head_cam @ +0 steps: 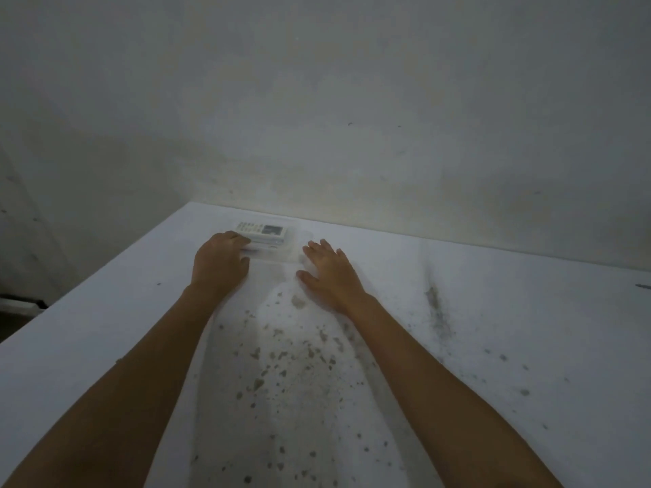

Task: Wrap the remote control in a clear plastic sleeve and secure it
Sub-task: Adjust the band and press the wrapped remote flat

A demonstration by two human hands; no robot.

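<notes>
A white remote control [262,231] with a small grey display lies lengthwise along the far edge of the white table [493,311], close to the wall. A clear plastic sleeve [281,253] lies around and under it, its near edge showing as a faint glossy band. My left hand [220,264] rests on the left end of the remote and sleeve, fingers curled over them. My right hand [329,272] lies flat on the table just right of the sleeve, fingers spread, holding nothing.
The table top is stained with many dark specks between and below my forearms, and a dark smear [436,308] marks it on the right. A grey blotchy wall [352,118] rises right behind the table. The table's left edge [105,276] drops off to a dark floor.
</notes>
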